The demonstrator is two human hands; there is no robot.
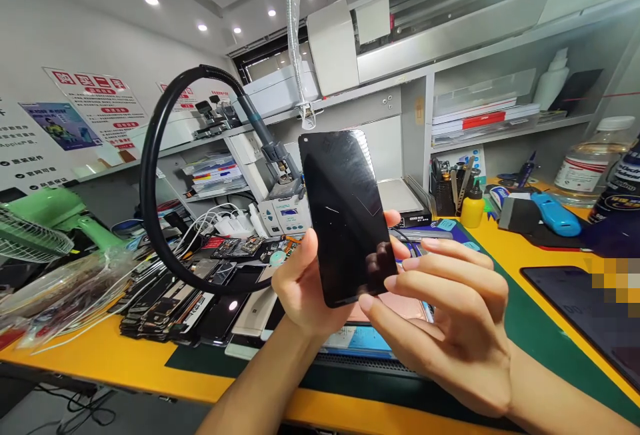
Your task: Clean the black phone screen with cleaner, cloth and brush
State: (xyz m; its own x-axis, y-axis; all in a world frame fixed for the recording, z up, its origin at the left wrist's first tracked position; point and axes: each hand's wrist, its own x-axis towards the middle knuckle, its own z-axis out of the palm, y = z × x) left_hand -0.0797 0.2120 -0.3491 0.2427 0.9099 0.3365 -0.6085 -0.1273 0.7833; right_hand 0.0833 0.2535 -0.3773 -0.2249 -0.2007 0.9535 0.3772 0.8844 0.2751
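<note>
A smartphone [345, 201] with a dark, glossy screen stands upright in front of me, tilted slightly left. A small round camera hole sits in its top left corner, and light streaks reflect on the glass. My left hand [305, 288] grips it from behind and below, thumb along the left edge and fingertips showing past the right edge. My right hand [450, 315] is at the phone's lower right corner with its fingers apart. Its thumb and index fingertips are at the corner; I cannot tell whether they press on it.
Stacked phones and phone parts [185, 301] cover the left bench. A black flexible hose [145, 155] loops up beside the phone. A green fan [75, 221] stands left. On the right are a yellow bottle [472, 207], a blue tool [556, 213] and a dark tablet-like device [570, 308].
</note>
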